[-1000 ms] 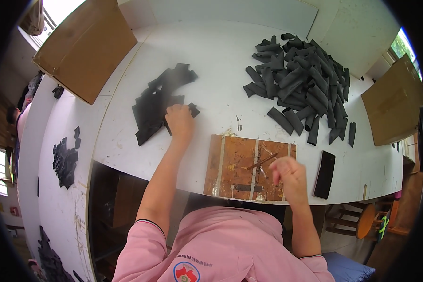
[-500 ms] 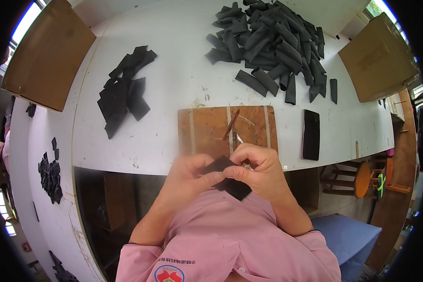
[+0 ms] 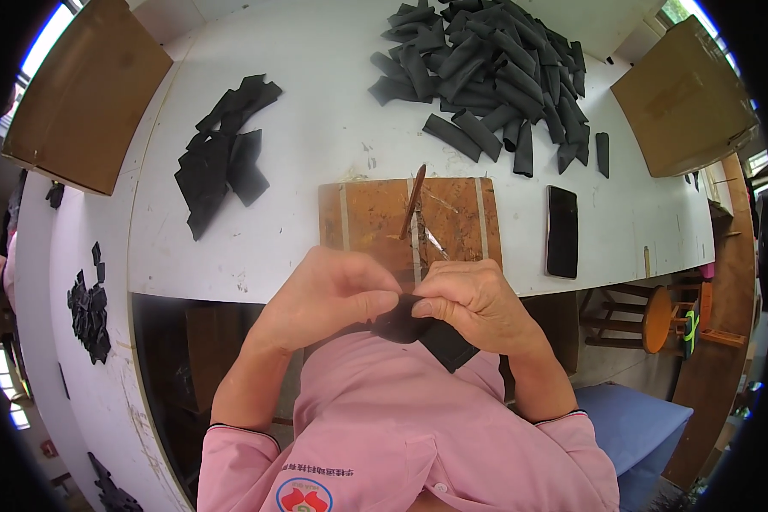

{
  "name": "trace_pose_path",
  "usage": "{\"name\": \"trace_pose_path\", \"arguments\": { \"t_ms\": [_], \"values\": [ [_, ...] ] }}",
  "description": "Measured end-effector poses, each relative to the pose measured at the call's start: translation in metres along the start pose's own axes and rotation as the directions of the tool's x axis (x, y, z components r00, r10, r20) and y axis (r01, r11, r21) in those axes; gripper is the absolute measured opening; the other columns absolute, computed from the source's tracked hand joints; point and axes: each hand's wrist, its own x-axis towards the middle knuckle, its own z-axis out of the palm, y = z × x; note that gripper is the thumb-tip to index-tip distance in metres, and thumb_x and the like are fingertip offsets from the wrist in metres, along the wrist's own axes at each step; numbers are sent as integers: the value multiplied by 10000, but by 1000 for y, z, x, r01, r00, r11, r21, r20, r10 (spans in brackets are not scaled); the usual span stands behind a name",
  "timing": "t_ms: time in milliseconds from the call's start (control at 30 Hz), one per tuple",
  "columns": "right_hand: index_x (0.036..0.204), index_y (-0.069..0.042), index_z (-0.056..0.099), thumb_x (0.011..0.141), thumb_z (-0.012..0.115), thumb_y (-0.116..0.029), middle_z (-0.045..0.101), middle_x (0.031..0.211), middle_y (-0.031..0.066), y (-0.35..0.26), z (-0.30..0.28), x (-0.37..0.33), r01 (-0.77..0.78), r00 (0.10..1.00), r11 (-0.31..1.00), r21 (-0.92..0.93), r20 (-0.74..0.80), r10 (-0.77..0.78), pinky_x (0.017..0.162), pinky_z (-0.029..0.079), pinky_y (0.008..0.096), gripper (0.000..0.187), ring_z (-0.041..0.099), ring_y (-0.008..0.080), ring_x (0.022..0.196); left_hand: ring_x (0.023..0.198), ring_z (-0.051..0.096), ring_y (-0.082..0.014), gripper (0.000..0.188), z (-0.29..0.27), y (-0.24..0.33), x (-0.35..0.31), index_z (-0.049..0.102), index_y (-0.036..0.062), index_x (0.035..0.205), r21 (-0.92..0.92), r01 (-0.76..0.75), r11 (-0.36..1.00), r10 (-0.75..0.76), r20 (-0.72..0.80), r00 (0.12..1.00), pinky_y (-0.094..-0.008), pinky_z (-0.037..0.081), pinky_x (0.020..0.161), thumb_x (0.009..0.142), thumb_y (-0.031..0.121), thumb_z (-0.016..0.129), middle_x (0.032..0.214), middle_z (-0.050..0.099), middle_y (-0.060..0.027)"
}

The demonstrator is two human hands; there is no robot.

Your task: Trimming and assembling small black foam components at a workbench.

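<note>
Both my hands work on a black fabric piece (image 3: 448, 344) just in front of the table edge. My right hand (image 3: 471, 300) pinches it between thumb and bent fingers, and a flat end hangs below that hand. At the piece's left part, my left hand (image 3: 328, 299) has its thumb and curled fingers closed on it; the fingertips are partly hidden. The middle part bulges in a curve between the hands. Just beyond my right hand show a thin brown stick (image 3: 414, 202) and a narrow silvery strip (image 3: 436, 245); whether they join is unclear.
A worn brown board (image 3: 363, 218) lies at the table's front. Beyond it is a large heap of black fabric tubes (image 3: 495, 68). Flat black pieces (image 3: 218, 162) lie left, a phone (image 3: 561, 232) right. Cardboard boxes (image 3: 90, 94) stand on both sides; a stool (image 3: 655, 320) is at right.
My left hand has risen slightly, and the fabric between my hands now bulges. The brown stick now stands more upright in the picture. The view has shifted slightly.
</note>
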Motion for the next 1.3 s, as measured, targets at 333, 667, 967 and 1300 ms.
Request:
{"name": "trace_pose_path", "arguments": {
  "t_ms": [333, 667, 967, 1300],
  "values": [
    [724, -14, 608, 717, 634, -150, 560, 645, 95, 8, 0, 7, -17, 965, 993, 116, 262, -14, 557, 422, 319, 138, 541, 240, 601, 541, 534, -57, 43, -7, -6, 3, 627, -7, 790, 102, 178, 979, -192, 155, 969, -170, 428, 486, 747, -11, 623, 658, 589, -18],
    [714, 4, 610, 666, 663, -84, 568, 623, 62, 15, 8, 2, -193, 980, 955, 225, 92, 176, 524, 407, 267, 114, 535, 155, 565, 607, 442, -59, 30, 4, -22, -3, 495, 26, 794, -140, 62, 988, -56, 45, 997, -196, 363, 535, 815, 45, 507, 690, 467, 22],
    [703, 7, 601, 695, 646, -92, 543, 614, 97, 14, 5, 4, -109, 987, 985, 134, 131, 91, 537, 414, 302, 109, 524, 208, 559, 637, 512, -78, 128, -1, -17, 0, 568, 17, 831, -212, 132, 968, -127, 37, 991, -215, 435, 559, 831, 143, 546, 721, 554, -9],
    [714, 8, 600, 700, 638, -94, 544, 620, 101, 20, 7, 3, -39, 981, 990, 138, 195, 11, 556, 414, 313, 110, 527, 231, 581, 550, 528, -91, 79, -8, -18, 0, 587, -5, 814, -112, 198, 974, -184, 127, 975, -201, 425, 485, 756, 39, 618, 647, 565, -31]
  ]
}}
